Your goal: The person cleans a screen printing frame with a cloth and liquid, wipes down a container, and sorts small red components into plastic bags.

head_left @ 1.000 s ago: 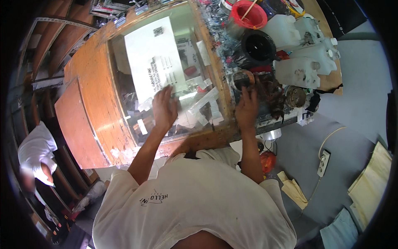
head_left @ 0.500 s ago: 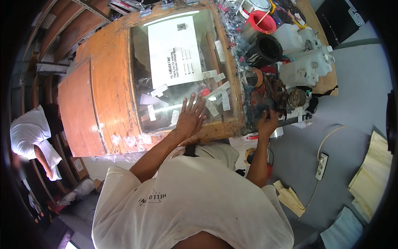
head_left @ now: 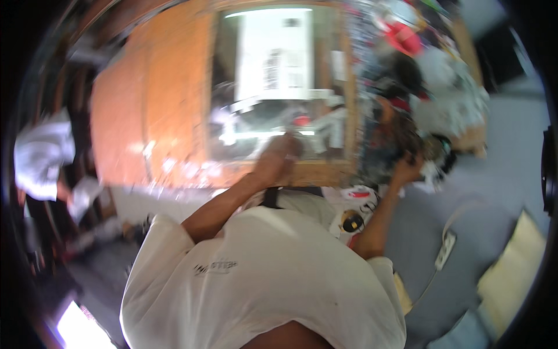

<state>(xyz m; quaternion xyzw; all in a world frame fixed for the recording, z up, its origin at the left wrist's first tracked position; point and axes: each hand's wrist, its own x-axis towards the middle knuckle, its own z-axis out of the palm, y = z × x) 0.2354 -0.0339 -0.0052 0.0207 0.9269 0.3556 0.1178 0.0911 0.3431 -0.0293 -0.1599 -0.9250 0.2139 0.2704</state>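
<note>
My left hand (head_left: 278,156) rests at the near edge of a glass pane (head_left: 247,145) set in a worn wooden tabletop (head_left: 174,87). Its fingers are smeared by motion. A white printed sheet (head_left: 273,55) and several pale tape strips lie on the glass, with a small red spot (head_left: 301,120) just beyond the hand. On the right, my right hand (head_left: 408,170) reaches up to a dark, stained bundle (head_left: 407,136) beside a jar (head_left: 433,148). Blur and clutter hide its fingertips, so whether it grips anything is unclear.
Translucent jugs (head_left: 442,75), a black cup (head_left: 404,72) and a red-rimmed container (head_left: 403,38) crowd the right side. A power strip (head_left: 446,251) hangs at the lower right. Another person (head_left: 43,154) in a white shirt stands at the far left by shelves.
The view has shifted and blurred. My left hand, earlier spread flat on the glass, now looks more bunched near the frame. My right hand has moved right, toward the jar.
</note>
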